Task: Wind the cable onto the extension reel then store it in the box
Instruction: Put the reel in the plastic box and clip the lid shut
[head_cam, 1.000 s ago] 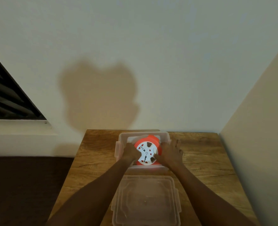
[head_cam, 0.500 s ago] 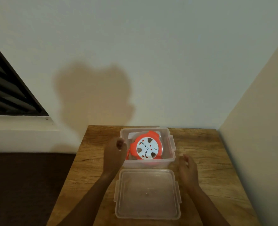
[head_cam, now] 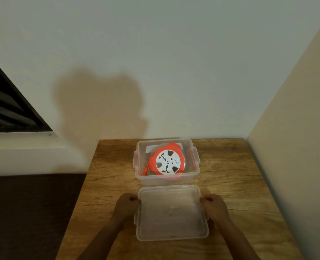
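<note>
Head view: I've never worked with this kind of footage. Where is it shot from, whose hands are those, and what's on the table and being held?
There is no machine here: a person works with bare hands, and the single picture comes from a camera worn on their head, looking forward and down. On the wooden table stands a clear plastic box, open, with the orange and white extension reel lying inside it. Nearer the person lies the box's clear lid. The left hand grips the lid's left edge and the right hand grips its right edge. The lid does not yet cover the box.
</note>
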`<state>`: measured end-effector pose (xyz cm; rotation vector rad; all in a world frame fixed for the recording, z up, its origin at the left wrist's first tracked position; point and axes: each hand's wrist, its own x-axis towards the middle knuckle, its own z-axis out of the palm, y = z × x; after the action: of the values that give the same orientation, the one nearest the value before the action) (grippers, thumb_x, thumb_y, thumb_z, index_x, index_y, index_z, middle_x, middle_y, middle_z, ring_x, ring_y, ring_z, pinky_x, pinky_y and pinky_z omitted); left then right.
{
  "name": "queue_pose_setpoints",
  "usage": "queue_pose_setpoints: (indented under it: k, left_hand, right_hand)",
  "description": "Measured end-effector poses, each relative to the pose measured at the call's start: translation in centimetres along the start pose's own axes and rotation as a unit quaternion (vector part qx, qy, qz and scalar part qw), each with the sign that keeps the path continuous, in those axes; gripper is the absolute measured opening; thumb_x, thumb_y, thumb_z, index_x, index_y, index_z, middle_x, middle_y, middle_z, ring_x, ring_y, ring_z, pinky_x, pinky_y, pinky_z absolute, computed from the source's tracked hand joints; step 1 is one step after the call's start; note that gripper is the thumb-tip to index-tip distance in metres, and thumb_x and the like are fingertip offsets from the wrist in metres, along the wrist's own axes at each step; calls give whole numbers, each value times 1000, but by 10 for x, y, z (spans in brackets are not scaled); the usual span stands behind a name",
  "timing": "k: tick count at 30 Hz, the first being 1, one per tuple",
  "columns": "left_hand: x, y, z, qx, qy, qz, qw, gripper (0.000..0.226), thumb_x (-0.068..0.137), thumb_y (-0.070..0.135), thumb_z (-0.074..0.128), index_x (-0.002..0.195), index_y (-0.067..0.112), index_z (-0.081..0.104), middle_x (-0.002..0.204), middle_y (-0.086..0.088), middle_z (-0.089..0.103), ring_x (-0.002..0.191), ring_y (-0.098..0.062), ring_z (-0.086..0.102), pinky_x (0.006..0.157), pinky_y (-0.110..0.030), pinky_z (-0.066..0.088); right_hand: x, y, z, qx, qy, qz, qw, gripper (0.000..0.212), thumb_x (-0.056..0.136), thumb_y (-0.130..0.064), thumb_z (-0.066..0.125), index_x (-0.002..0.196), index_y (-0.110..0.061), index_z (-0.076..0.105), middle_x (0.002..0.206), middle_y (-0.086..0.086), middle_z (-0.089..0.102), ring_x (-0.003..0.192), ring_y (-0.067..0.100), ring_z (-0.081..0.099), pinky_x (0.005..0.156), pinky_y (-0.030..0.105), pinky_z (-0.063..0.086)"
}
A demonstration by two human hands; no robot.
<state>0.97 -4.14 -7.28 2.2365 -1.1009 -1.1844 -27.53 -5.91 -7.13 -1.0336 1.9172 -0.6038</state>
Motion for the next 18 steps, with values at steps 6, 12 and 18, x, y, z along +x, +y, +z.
queue_pose_setpoints:
  k: [6, 12, 18]
  left_hand:
    - [-18, 15, -10, -1, 8, 68, 998, 14, 93, 13, 74, 80, 18, 77, 77, 3, 77, 77, -12, 72, 66, -23, 55]
    - [-44, 35, -15, -6, 21, 105, 994, 18, 94, 8, 72, 84, 23, 69, 86, 8, 71, 82, -11, 70, 69, -28, 61]
    - [-37, 76, -46, 18, 86, 190, 978, 11, 96, 14, 73, 106, 19, 71, 99, 8, 65, 84, -4, 62, 63, -13, 42]
  right_hand:
    - [-12, -15, -32, 30, 9, -56, 998, 21, 86, -14, 62, 69, -14, 74, 65, 0, 71, 69, 25, 69, 63, 36, 56]
    - [-18, -37, -70, 57, 34, -111, 992, 13, 85, -21, 69, 78, -30, 76, 72, -12, 73, 63, 6, 70, 59, 31, 56]
    - [-18, -70, -81, 126, 32, -131, 983, 15, 88, -20, 70, 88, -33, 76, 81, -14, 75, 72, 7, 71, 58, 29, 57]
